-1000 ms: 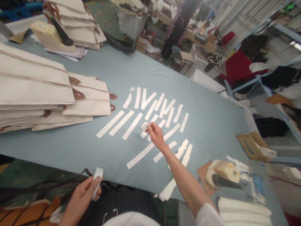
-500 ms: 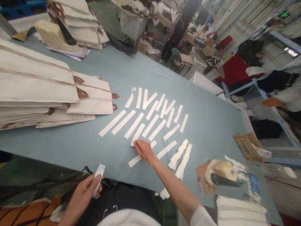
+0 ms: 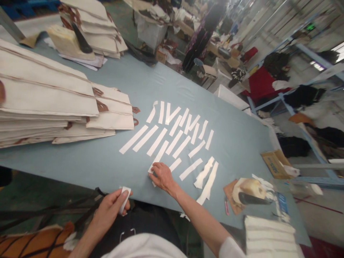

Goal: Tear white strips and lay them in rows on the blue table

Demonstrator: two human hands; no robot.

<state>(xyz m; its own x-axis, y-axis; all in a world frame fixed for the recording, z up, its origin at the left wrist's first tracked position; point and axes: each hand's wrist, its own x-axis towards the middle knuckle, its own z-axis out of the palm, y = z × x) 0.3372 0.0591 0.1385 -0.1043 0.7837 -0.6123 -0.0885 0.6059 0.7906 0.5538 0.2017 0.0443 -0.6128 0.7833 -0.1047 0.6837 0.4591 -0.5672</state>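
My left hand point(image 3: 114, 204), at the table's near edge, is closed around a small white strip point(image 3: 124, 200), thumb on top. Whether more strips lie under it, I cannot tell. My right hand point(image 3: 162, 176) is over the table, palm down, its thumb and fingers apart and the fingertips touching the lower end of a white strip point(image 3: 160, 152). Part of another strip is hidden beneath that hand. Around it, several white strips point(image 3: 157, 141) lie slanted in loose rows, some overlapping. To the right are two wavy-edged cream strips point(image 3: 205, 172).
Stacks of cream fabric panels point(image 3: 45, 89) with brown loops cover the table's left side. A yellowish block with a dark handle point(image 3: 248, 190) sits at the right, near a pink cutter point(image 3: 226, 207) and folded cream pieces point(image 3: 270, 236). A cardboard box point(image 3: 274, 163) stands beyond; a person point(image 3: 201, 39) stands farther back.
My right hand has shifted slightly down and left, and its pinch on the strip's end has loosened. My left hand, still holding its strip, has moved right. The whole view has shifted a little.
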